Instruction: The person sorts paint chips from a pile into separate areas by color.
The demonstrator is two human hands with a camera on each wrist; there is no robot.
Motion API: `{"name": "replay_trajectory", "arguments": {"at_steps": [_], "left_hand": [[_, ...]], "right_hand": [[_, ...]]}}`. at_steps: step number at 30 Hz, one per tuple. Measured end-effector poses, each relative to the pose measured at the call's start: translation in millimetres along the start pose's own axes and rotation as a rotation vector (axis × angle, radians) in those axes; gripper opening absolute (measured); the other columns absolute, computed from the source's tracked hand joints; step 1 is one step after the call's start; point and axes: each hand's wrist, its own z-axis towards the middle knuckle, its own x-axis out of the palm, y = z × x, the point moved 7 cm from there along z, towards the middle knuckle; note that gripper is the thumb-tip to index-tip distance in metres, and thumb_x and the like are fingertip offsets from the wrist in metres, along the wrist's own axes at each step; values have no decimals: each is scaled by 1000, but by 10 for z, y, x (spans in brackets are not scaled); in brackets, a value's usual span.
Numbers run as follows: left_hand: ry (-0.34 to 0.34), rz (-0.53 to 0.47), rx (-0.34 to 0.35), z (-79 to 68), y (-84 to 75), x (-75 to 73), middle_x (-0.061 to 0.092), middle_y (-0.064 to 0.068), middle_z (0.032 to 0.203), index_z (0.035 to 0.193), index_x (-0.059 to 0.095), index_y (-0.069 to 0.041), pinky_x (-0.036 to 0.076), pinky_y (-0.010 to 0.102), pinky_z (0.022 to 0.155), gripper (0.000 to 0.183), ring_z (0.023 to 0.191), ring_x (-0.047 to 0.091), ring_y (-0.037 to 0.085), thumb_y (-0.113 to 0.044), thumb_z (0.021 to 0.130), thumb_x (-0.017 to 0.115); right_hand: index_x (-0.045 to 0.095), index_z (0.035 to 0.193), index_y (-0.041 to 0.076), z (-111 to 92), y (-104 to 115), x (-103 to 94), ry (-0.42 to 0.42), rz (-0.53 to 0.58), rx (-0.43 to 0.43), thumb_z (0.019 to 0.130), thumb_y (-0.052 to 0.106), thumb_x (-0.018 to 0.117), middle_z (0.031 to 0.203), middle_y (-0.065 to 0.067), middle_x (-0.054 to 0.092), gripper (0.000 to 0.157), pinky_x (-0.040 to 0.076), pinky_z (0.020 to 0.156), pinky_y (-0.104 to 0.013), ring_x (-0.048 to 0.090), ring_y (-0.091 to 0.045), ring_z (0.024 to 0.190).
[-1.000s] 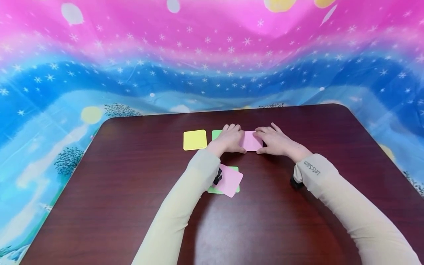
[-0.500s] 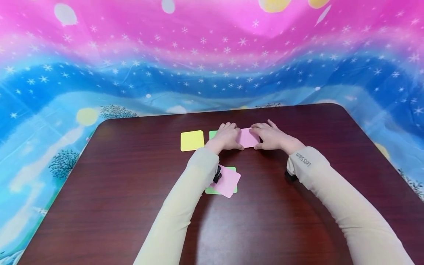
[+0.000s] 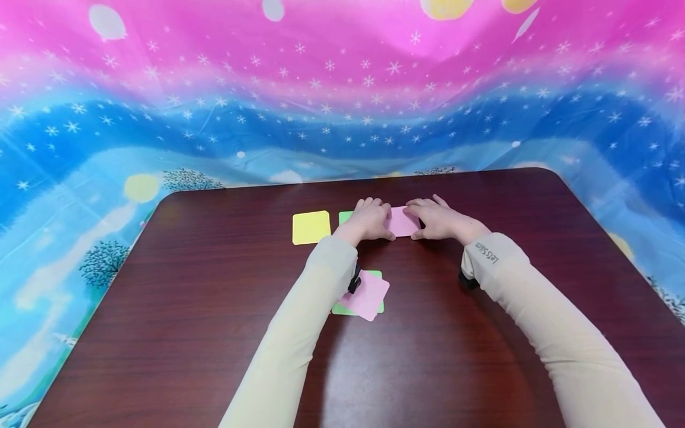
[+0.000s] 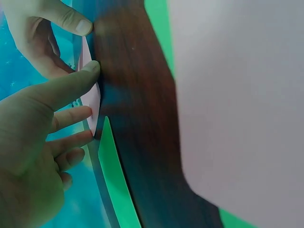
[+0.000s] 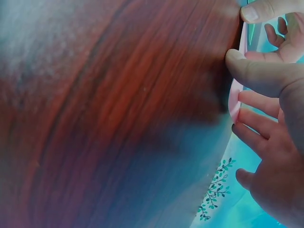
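In the head view, my left hand (image 3: pixel 369 221) and right hand (image 3: pixel 446 221) hold a pink square card (image 3: pixel 402 222) from its two sides, near the table's far edge. Both wrist views show thumbs at the card's near edge and fingers at its side and beyond. Left of it lies a green card (image 3: pixel 345 216), partly hidden by my left hand. Further left sits a yellow card (image 3: pixel 311 227), apparently with more beneath it. Closer to me, pink cards (image 3: pixel 369 297) lie askew on green ones (image 3: pixel 379 309), partly covered by my left wrist.
The dark wooden table (image 3: pixel 214 309) has rounded far corners. A colourful snowflake-patterned cloth (image 3: pixel 321 89) hangs behind and around it. Black wrist straps (image 3: pixel 468 282) show under the cuffs.
The head view has shifted slightly. The hands and the pink card between them have moved a little away from me; the other cards stay in place.
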Motion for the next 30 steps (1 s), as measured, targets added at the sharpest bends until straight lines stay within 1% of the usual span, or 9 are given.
{"name": "replay_trajectory", "arguments": {"at_steps": [7, 11, 16, 23, 30], "left_hand": [[-9, 3, -11, -23, 7, 15, 50, 3, 117, 114, 53, -16, 29, 36, 91, 54, 108, 40, 19, -53, 76, 63], [-10, -5, -9, -51, 14, 17, 50, 2, 118, 115, 53, -17, 28, 36, 92, 53, 110, 40, 19, -52, 77, 63], [-17, -32, 12, -103, 33, -13, 48, 4, 124, 116, 54, -15, 27, 37, 94, 53, 114, 38, 20, -49, 77, 64], [-29, -63, 13, -235, 114, -35, 44, 5, 132, 120, 54, -18, 24, 38, 98, 52, 122, 34, 21, -46, 78, 64], [-49, -85, 24, -432, 177, -67, 44, 4, 132, 120, 56, -17, 24, 39, 98, 52, 122, 35, 22, -44, 77, 66]], "right_hand": [[41, 135, 0, 0, -8, 24, 36, 54, 0, 80, 25, 67, 142, -19, 33, 66, 6, 105, -60, 26, -35, 133], [41, 134, -1, 2, 10, 9, 27, 64, -8, 79, 24, 66, 142, -21, 33, 66, 6, 105, -60, 25, -35, 133], [41, 134, -1, 4, 42, -9, 18, 72, -15, 79, 23, 65, 141, -22, 32, 66, 7, 105, -60, 25, -36, 132], [41, 134, 0, -69, 87, -27, -8, 55, 1, 79, 29, 66, 141, -22, 33, 68, 7, 105, -59, 27, -36, 131], [42, 133, -1, -218, 318, -69, -66, 26, -56, 77, 31, 67, 138, -19, 38, 69, 6, 106, -58, 30, -34, 130]]}}
